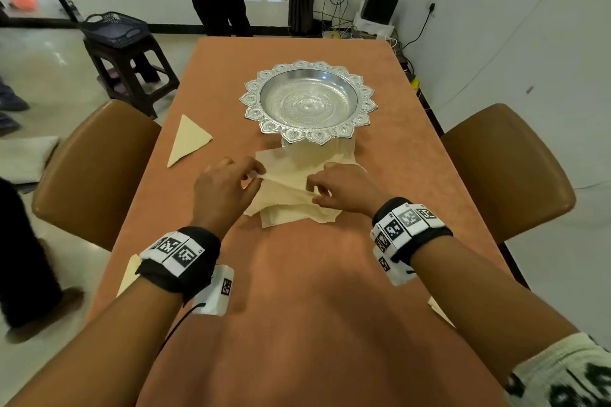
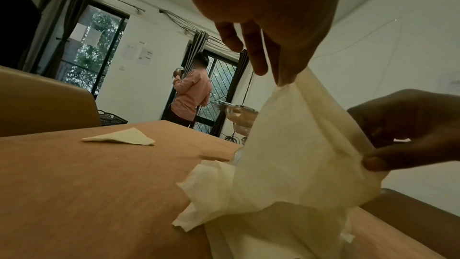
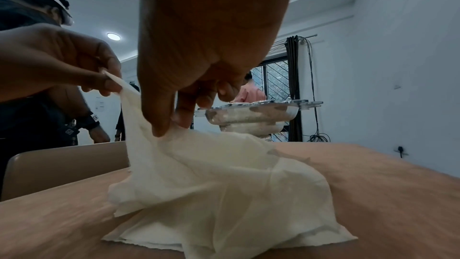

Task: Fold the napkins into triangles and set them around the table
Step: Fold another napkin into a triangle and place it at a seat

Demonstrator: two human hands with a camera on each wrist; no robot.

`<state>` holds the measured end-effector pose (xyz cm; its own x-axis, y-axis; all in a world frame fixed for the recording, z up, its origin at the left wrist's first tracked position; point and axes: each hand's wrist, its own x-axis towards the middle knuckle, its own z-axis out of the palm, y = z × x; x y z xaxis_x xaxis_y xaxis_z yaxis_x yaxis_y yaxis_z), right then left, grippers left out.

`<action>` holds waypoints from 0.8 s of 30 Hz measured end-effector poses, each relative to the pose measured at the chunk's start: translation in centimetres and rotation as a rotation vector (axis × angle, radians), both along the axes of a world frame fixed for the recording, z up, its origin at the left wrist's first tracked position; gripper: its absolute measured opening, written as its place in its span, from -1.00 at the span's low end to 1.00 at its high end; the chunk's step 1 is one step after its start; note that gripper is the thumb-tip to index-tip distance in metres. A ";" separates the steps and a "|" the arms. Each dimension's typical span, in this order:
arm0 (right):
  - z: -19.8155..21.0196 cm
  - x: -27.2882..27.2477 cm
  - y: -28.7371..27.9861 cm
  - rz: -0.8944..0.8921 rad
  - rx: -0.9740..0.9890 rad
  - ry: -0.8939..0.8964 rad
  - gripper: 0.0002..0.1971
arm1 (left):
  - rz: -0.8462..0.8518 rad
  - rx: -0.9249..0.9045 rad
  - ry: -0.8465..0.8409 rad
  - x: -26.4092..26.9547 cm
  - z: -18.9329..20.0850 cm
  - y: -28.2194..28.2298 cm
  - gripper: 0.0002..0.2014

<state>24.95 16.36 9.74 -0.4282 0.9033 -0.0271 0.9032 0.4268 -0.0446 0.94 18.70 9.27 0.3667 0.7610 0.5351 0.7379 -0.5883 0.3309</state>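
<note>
Cream tissue napkin [image 1: 284, 188] looks limp and tearable; my left hand [image 1: 221, 188] and right hand [image 1: 344, 188] each pinch its top ply, so I'd grip corners lightly.

**Both hands pinch one lifted napkin**

The left hand [image 2: 263, 27] pinches the top of a thin cream paper napkin [image 2: 286, 155], lifted off the orange-brown table [image 2: 87, 194]. The right hand [image 2: 408, 129] pinches its other edge. A folded cream triangle napkin [image 2: 122, 137] lies farther back.
</note>
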 end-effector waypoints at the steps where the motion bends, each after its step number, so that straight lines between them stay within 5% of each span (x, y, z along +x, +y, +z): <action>1: 0.1 0.1 -0.3 0.012 0.035 -0.005 -0.83 | -0.007 0.020 0.021 -0.1 0.1 -0.2 -0.85; 4: 0.7 0.6 -2.1 0.076 0.370 0.053 -0.90 | -0.044 0.120 0.070 -0.7 0.5 -1.1 -0.85; 7: 0.2 0.6 -4.7 0.065 0.590 -0.081 -0.89 | -0.047 0.213 0.124 -1.2 0.4 -3.0 -0.84; 17: -6.4 0.1 -19.1 0.106 0.524 -0.035 -0.91 | -0.107 0.152 0.302 -1.7 -5.7 -16.3 -0.73; 24: -10.1 -1.6 -29.3 0.074 0.295 0.007 -0.87 | -0.225 -0.011 0.346 -3.8 -9.3 -26.1 -0.68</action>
